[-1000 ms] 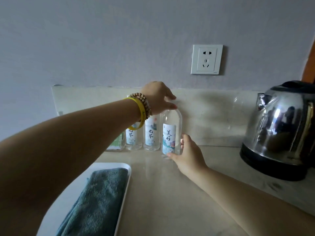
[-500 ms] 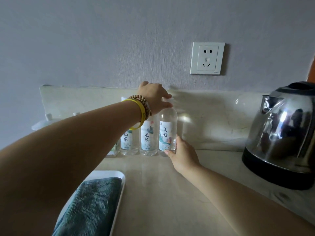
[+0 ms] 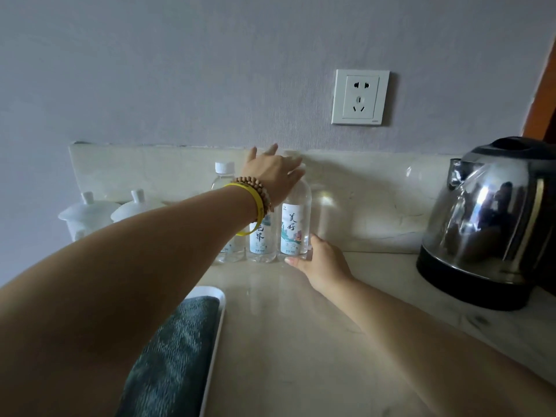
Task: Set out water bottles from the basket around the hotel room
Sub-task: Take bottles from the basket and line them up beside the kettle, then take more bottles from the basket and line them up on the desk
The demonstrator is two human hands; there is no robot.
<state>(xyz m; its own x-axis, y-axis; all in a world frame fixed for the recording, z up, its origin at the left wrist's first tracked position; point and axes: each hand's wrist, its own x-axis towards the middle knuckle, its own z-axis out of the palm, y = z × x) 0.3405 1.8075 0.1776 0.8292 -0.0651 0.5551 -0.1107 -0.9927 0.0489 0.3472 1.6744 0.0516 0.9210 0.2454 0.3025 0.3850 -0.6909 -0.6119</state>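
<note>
water bottles (image 3: 260,236), three of them, stand upright in a close row at twelve o'clock on the counter (image 3: 285,341), against the backsplash (image 3: 376,191). the rightmost bottle (image 3: 293,227) looks as good as placed. the right hand (image 3: 323,261) cups its base, and the left hand (image 3: 270,173) spreads wide above its cap. the basket is out of view, so what is left cannot be judged. bare counter runs to the kettle (image 3: 487,224) at three o'clock. the tray (image 3: 217,335) crowds seven, and lidded cups (image 3: 90,215) sit at ten.

Kettle (image 3: 487,224) right; socket (image 3: 360,97) on wall; towel (image 3: 171,356) on tray (image 3: 217,326); lidded cups (image 3: 90,212) left.
</note>
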